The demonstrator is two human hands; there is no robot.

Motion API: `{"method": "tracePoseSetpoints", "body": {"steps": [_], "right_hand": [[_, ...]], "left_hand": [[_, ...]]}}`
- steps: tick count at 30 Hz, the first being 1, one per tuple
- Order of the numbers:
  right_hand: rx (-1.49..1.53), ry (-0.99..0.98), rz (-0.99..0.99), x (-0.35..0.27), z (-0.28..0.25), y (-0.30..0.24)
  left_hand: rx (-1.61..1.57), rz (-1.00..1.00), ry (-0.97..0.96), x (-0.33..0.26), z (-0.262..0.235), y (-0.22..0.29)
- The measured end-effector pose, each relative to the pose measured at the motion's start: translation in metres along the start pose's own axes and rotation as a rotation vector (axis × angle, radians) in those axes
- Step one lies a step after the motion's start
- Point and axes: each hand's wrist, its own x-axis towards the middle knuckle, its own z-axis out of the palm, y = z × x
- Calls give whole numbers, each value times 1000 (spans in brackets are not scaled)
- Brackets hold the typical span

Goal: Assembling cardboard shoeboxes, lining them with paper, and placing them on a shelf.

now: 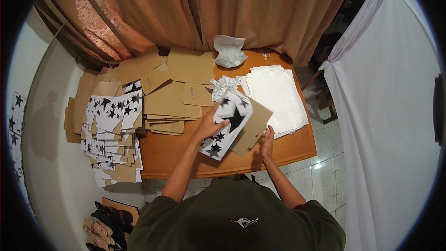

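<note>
Dark shirt (pixel 190 218) seen nearest, shoes (pixel 116 218) piled low at left. Starred pile (pixel 109 146) stacked along left of table (pixel 155 153). Now, flap (pixel 254 128) met at outer edge by right hand (pixel 266 145); whether pinched, cannot be told. Star box (pixel 234 120) gripped by left hand (pixel 210 124), held tilted above table, mid-front. Behind, brown cardboard (pixel 172 100) heaped at left, white sheets (pixel 276 97) stacked at right. Small packets (pixel 225 86) heaped between. Bag (pixel 230 52) placed near far edge, backed by curtain (pixel 260 9).
</note>
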Motion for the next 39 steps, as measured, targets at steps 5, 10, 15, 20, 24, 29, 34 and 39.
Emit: {"method": "tracePoseSetpoints", "body": {"steps": [5,10,15,20,24,29,34,39], "right_hand": [[-199,-33,-114,-18,28,-32],[-457,-82,-191,-42,56,-65],[153,-294,525,-19,66,-69],[-184,-220,11,28,52,5],[-306,-202,-74,44,28,-13],[-465,-264,-130,44,12,-36],[-708,-361,-93,38,16,-49],[-740,-399,-101,30,11,-39]], "left_hand": [[-570,-116,150,-9,-7,-30],[-1228,6,469,-28,19,-38],[-1449,72,464,-47,39,-56],[-1390,151,364,-50,31,-75],[-1142,-14,730,-66,-14,-74],[-394,30,343,-65,-59,-63],[-318,-108,230,-85,-24,-84],[-161,-116,306,-110,6,-101]]}}
